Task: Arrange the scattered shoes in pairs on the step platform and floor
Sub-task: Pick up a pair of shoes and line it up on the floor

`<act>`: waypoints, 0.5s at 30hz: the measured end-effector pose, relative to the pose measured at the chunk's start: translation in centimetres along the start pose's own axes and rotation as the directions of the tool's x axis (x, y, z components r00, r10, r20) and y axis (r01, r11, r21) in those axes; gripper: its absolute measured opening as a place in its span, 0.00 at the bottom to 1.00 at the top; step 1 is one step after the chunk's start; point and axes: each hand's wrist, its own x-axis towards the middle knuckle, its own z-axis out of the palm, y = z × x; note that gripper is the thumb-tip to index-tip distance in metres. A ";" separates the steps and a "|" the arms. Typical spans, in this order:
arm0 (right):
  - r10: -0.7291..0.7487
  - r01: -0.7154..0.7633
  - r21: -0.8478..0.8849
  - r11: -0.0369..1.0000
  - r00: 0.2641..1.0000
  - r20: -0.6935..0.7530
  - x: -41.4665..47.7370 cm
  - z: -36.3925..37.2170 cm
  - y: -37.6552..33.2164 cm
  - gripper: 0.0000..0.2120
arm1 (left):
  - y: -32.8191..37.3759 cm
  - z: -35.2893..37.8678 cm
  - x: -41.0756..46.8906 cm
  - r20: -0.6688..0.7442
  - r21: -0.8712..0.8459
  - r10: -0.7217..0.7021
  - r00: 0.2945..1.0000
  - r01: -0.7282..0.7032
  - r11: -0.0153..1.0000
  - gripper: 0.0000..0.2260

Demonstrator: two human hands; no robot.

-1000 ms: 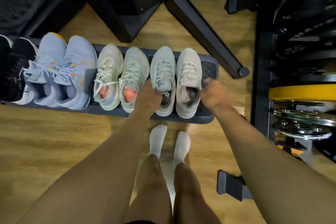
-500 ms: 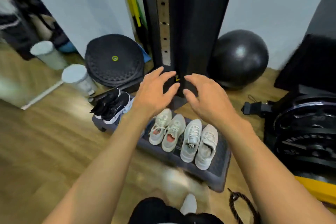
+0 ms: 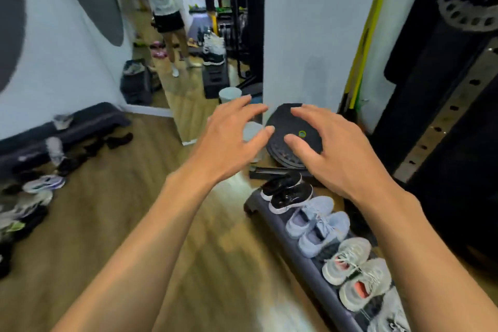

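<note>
Gym room, wooden floor [image 3: 221,245], tall mirror [image 3: 188,35] on the far wall beyond the step platform [image 3: 301,264].

Head view: the platform runs along the lower right, and it's lined up neatly. Black pair [image 3: 289,191] at its far end, light blue pair [image 3: 318,224] next along, grey pair with coral insoles [image 3: 355,275] after that, and a white shoe [image 3: 390,315] at its near end, cut off by the frame.

Both hands are up in the air above the platform's far end. Left hand [image 3: 229,140], fingers spread and relaxed, holding nothing. Right hand [image 3: 331,151] just beside it, fingers spread too, nothing in it.

Past the platform's far end sits a black round balance disc [image 3: 285,127]. Well to the left of the platform, a blurred heap of scattered shoes [image 3: 32,197] lies on the floor against a second dark step [image 3: 67,129].
</note>
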 end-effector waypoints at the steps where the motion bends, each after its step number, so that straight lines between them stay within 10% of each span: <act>1: -0.033 0.033 0.014 0.999 0.999 0.018 1.2 1.3 -2.0 0.25 | -2.2 -1.7 -0.7 -0.007 0.027 -0.035 0.999 0.036 0.999 0.21; 15: -0.430 0.393 0.187 0.900 0.873 0.233 17.0 19.6 -22.5 0.25 | -26.1 -15.4 -7.2 -0.237 0.139 -0.465 0.853 0.504 0.853 0.21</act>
